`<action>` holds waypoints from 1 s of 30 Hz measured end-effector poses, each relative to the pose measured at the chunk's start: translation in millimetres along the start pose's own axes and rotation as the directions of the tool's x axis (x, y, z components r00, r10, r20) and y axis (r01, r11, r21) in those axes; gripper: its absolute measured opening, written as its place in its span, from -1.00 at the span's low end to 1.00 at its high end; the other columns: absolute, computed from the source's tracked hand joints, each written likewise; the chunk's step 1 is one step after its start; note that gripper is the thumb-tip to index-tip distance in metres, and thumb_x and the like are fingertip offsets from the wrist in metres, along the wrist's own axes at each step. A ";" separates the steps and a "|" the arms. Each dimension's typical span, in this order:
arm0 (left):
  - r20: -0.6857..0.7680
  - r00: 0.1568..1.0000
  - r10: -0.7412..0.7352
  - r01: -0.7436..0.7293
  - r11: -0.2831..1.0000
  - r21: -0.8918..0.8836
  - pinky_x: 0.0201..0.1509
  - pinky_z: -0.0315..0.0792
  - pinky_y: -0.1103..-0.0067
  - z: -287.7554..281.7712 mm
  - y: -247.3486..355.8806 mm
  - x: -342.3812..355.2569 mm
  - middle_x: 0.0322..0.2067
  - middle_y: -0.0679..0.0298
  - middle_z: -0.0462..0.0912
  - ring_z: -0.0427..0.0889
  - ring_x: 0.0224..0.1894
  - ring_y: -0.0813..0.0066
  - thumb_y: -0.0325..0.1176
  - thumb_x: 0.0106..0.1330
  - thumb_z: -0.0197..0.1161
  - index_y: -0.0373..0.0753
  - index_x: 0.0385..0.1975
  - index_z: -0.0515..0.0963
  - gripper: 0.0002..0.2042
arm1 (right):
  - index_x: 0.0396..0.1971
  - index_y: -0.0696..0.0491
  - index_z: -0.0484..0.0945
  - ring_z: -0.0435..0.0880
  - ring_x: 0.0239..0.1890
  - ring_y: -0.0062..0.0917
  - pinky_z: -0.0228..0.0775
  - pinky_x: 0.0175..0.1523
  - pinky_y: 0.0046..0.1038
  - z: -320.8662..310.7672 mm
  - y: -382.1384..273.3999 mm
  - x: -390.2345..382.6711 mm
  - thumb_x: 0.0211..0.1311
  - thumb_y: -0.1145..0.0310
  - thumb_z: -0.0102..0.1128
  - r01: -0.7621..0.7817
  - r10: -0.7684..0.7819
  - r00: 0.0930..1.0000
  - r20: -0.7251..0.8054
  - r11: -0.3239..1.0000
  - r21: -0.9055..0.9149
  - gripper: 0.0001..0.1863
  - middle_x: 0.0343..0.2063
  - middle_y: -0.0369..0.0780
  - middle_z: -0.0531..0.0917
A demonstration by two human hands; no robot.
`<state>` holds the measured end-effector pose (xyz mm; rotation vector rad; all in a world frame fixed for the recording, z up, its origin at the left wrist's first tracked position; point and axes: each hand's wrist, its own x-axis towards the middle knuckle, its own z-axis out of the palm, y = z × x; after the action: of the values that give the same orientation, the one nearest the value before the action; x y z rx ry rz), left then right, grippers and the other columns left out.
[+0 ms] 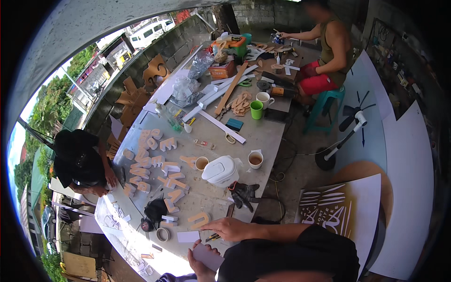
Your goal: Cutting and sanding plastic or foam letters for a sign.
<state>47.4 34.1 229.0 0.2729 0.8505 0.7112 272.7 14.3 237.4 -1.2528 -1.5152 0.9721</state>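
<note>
In the head view my left hand (197,263) grips a pale rectangular card (209,256) at the bottom. My right hand (223,229) reaches over the metal table (253,141), its index finger stretched to the edge of a wooden U-shaped cutout (198,219), touching or very close. A white rectangle (188,236) lies just left of that hand, with a tape roll (162,235) beyond and a utility knife (213,237) beside it. Rows of wooden and white letter cutouts (171,183) spread across the table's left half.
A white container (220,170), cups (255,160), a black glove (242,195) and piled strips (225,94) are on the table. One person (80,164) works at the left, another (329,56) sits far right. A fan (350,117) and stencilled board (329,211) stand right.
</note>
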 end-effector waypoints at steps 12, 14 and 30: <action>0.005 0.998 -0.066 0.066 0.996 0.057 -0.26 0.51 0.18 24.8 -4.9 22.2 -0.36 0.15 0.54 0.55 -0.35 0.06 0.10 0.34 -0.06 -0.06 0.08 0.37 -0.54 | 0.14 0.07 0.53 0.65 -0.01 -0.13 0.49 0.08 -0.21 -22.0 13.5 -17.0 0.32 0.52 -0.02 -0.051 0.049 0.995 -0.091 0.999 -0.018 -0.60 -0.02 -0.02 0.66; -0.037 0.997 -0.061 0.063 0.997 0.054 -0.28 0.53 0.20 31.8 -6.3 22.2 -0.38 0.15 0.54 0.56 -0.37 0.09 0.10 0.37 -0.11 -0.06 0.08 0.38 -0.54 | 0.15 0.06 0.52 0.66 -0.01 -0.13 0.50 0.06 -0.23 -22.8 17.1 -15.2 0.30 0.56 0.01 -0.021 0.018 0.995 -0.099 0.999 -0.031 -0.58 -0.03 -0.03 0.66; 0.119 0.989 -0.093 0.082 0.992 0.094 -0.06 0.56 0.13 18.4 -7.8 -10.3 -0.13 0.00 0.59 0.64 -0.22 0.06 0.06 0.44 -0.11 -0.06 0.37 0.19 -0.43 | 0.16 0.05 0.52 0.66 -0.03 -0.11 0.50 0.06 -0.21 -5.1 -4.2 -0.8 0.32 0.52 -0.02 -0.055 0.054 0.998 -0.033 0.998 -0.029 -0.58 0.03 -0.04 0.65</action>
<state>60.5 22.4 243.0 0.3540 0.7728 0.5695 276.6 12.9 242.6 -1.3317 -1.4823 0.9630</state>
